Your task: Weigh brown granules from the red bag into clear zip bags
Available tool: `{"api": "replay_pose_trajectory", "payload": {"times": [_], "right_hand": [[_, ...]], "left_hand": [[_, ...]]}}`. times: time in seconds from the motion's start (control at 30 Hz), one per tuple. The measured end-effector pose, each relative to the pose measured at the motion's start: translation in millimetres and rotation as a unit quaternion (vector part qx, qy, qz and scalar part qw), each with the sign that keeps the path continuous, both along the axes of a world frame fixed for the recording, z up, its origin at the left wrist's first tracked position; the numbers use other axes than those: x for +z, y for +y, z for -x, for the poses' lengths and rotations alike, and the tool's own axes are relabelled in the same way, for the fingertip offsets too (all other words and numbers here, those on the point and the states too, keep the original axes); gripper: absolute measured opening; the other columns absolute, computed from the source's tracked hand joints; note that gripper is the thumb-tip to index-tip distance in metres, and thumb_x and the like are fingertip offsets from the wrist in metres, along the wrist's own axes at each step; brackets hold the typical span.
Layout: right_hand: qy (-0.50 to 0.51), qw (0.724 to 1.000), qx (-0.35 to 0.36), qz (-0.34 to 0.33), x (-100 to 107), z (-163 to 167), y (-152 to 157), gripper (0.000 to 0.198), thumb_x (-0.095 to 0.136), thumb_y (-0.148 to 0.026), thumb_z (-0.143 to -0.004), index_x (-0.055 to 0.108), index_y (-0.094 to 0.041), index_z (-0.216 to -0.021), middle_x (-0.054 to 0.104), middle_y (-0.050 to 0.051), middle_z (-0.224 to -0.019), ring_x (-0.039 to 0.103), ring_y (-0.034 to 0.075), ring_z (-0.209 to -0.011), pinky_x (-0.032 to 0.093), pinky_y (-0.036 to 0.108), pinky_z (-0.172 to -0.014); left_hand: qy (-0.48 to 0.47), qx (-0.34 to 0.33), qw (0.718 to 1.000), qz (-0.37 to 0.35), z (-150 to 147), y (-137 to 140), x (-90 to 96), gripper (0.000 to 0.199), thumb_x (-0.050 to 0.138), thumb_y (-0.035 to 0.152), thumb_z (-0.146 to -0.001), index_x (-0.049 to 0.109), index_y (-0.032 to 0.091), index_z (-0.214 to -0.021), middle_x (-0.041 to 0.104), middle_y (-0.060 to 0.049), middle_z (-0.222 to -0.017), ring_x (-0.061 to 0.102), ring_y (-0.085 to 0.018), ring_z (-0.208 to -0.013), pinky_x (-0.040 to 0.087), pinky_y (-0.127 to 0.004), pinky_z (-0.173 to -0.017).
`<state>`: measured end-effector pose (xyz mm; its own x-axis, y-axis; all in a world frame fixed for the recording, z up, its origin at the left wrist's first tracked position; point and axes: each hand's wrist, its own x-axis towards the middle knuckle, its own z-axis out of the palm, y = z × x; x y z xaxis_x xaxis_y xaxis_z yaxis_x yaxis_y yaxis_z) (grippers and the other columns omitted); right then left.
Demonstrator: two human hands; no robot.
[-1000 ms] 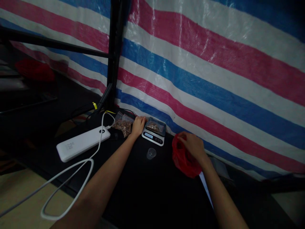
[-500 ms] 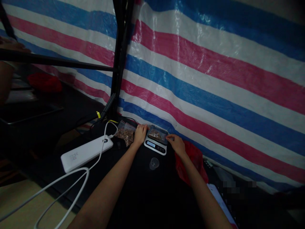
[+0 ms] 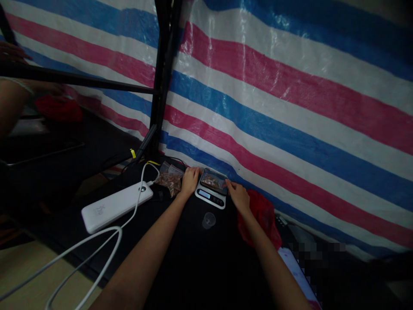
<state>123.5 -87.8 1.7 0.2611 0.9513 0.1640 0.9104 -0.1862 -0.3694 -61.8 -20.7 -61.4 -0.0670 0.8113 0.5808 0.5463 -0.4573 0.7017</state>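
A small digital kitchen scale (image 3: 211,199) with a white body and a lit display stands at the foot of the striped sheet. On its dark tray lies a clear plastic bag (image 3: 211,181) of brown pieces. My right hand (image 3: 238,196) is at the tray's right edge, thumb and finger closed at the bag's right end; the exact grip is too small to see. Beside the scale's left side rests my left hand (image 3: 189,181), fingers loosely extended, holding nothing visible. Left of it are clear zip bags (image 3: 171,181) with brown pieces. A small clear plastic cup (image 3: 209,220) stands in front of the scale.
A white power bank (image 3: 118,206) with a looping white cable (image 3: 119,241) lies left. A red plastic bag (image 3: 258,217) and white paper (image 3: 295,271) lie right. Behind a black metal frame (image 3: 161,86), another person's arm (image 3: 14,97) reaches near a red bag (image 3: 58,108).
My right hand has shifted slightly left, its fingertips now over the tray's edge at the bag. My left hand stays put. The other person's arm has reached toward the red bag.
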Motion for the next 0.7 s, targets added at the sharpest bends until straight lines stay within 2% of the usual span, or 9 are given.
{"api": "replay_pose_trajectory", "payload": {"times": [0.13, 0.23, 0.3, 0.43, 0.53, 0.6, 0.7], "right_hand": [[0.014, 1.000, 0.011, 0.007, 1.3, 7.1, -2.5, 0.050, 0.039, -0.063, -0.072, 0.066, -0.025, -0.090, 0.067, 0.007, -0.077, 0.062, 0.023, -0.075, 0.042, 0.030, -0.061], [0.038, 0.998, 0.025, 0.042, -3.2, 9.5, 2.8, 0.038, 0.052, -0.055, -0.069, 0.066, -0.025, -0.087, 0.066, 0.003, -0.067, 0.062, 0.021, -0.071, 0.041, 0.028, -0.060], [0.063, 0.997, 0.036, 0.034, -6.6, 10.2, 8.2, 0.030, 0.054, -0.048, -0.069, 0.066, -0.025, -0.084, 0.066, 0.002, -0.068, 0.061, 0.020, -0.070, 0.041, 0.027, -0.060], [0.080, 0.985, 0.093, -0.123, -4.2, 15.4, 15.4, 0.026, 0.050, -0.041, -0.074, 0.064, -0.021, -0.078, 0.063, 0.003, -0.081, 0.056, 0.020, -0.080, 0.042, 0.029, -0.070], [0.031, 0.965, 0.135, -0.223, 7.8, 26.4, 12.9, 0.025, 0.047, -0.038, -0.079, 0.064, -0.020, -0.080, 0.057, 0.006, -0.090, 0.050, 0.021, -0.090, 0.038, 0.033, -0.082], [-0.006, 0.951, 0.161, -0.263, 16.3, 36.1, 9.8, 0.022, 0.045, -0.034, -0.081, 0.063, -0.021, -0.084, 0.053, 0.006, -0.096, 0.046, 0.021, -0.094, 0.035, 0.034, -0.086], [-0.014, 0.940, 0.185, -0.285, 21.2, 49.9, 10.4, 0.020, 0.043, -0.030, -0.083, 0.061, -0.022, -0.087, 0.050, 0.006, -0.100, 0.044, 0.020, -0.097, 0.034, 0.032, -0.087]], "left_hand": [[-0.005, -0.002, 1.000, 0.001, -0.2, 0.2, 0.3, 0.041, 0.024, 0.028, -0.090, 0.059, 0.017, -0.071, 0.061, -0.006, -0.078, 0.051, -0.018, -0.081, 0.039, -0.033, -0.081], [-0.006, -0.005, 1.000, 0.001, -0.2, -0.1, 0.7, 0.041, 0.024, 0.028, -0.090, 0.058, 0.017, -0.070, 0.060, -0.006, -0.078, 0.051, -0.018, -0.081, 0.040, -0.033, -0.081], [-0.009, -0.008, 1.000, -0.001, 0.3, -1.5, 2.1, 0.041, 0.024, 0.028, -0.090, 0.058, 0.017, -0.069, 0.060, -0.006, -0.077, 0.051, -0.018, -0.081, 0.039, -0.034, -0.082], [-0.040, 0.029, 0.999, -0.023, 2.9, -7.7, 8.7, 0.039, 0.025, 0.028, -0.090, 0.057, 0.017, -0.071, 0.059, -0.007, -0.081, 0.050, -0.018, -0.085, 0.038, -0.034, -0.085], [-0.085, 0.044, 0.995, -0.041, 5.5, -9.5, 14.5, 0.032, 0.031, 0.031, -0.088, 0.058, 0.018, -0.079, 0.059, -0.006, -0.087, 0.049, -0.019, -0.090, 0.038, -0.034, -0.086], [-0.128, 0.012, 0.991, -0.033, 7.6, -5.9, 16.8, 0.026, 0.041, 0.035, -0.084, 0.060, 0.018, -0.082, 0.061, -0.005, -0.088, 0.051, -0.019, -0.091, 0.038, -0.034, -0.085], [-0.225, -0.124, 0.966, 0.041, 11.5, 4.7, 16.7, 0.028, 0.053, 0.040, -0.075, 0.063, 0.016, -0.084, 0.064, -0.005, -0.086, 0.056, -0.018, -0.084, 0.042, -0.032, -0.080]]}}
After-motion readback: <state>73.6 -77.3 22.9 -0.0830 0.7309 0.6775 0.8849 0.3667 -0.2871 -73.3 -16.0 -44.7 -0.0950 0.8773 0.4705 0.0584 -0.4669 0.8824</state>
